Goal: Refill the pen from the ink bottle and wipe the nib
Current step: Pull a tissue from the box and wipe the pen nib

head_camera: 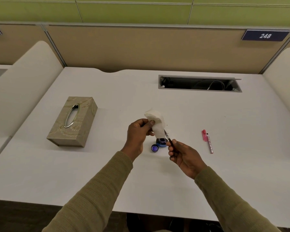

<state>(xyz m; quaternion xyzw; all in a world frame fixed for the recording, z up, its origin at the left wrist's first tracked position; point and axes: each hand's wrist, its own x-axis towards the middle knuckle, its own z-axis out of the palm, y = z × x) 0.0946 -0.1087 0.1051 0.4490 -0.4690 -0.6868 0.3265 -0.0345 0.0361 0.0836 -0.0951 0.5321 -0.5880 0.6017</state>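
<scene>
My left hand pinches a crumpled white tissue above the middle of the white desk. My right hand grips a thin dark pen section whose tip points up and left into the lower edge of the tissue. Just below them the small open ink bottle stands on the desk, partly hidden by the tissue and the pen. Its blue cap lies beside it to the left, inside up.
A beige tissue box sits on the left of the desk. A pink pen cap and barrel lie to the right of my hands. An open cable slot runs along the back, and partition walls close the desk in.
</scene>
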